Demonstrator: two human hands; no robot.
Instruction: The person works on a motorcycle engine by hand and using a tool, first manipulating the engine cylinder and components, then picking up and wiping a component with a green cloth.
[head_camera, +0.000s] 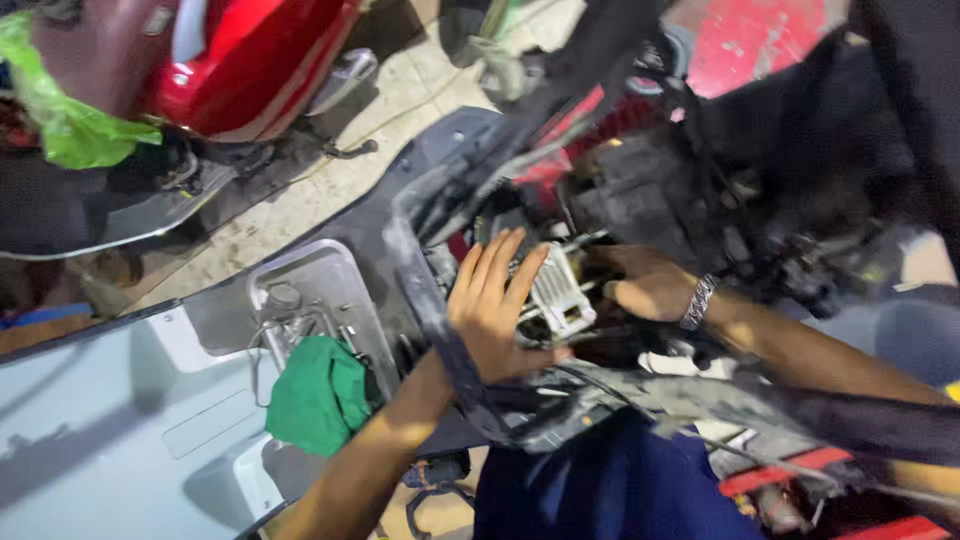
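Observation:
My left hand (497, 300) reaches up through a black plastic frame (455, 365), fingers spread against a silver finned metal block (558, 292) inside the opened scooter body. My right hand (645, 283), with a metal chain bracelet (699, 301) at the wrist, is curled around something dark beside the block; what it grips is hidden. Black cables and dirty engine parts (640, 190) crowd behind both hands.
A green cloth (320, 395) lies on a grey tray (345, 262) with small metal parts. A pale grey scooter panel (100, 420) fills the lower left. A red scooter (240, 60) with a green plastic bag (60, 110) stands at the upper left on a dirty floor.

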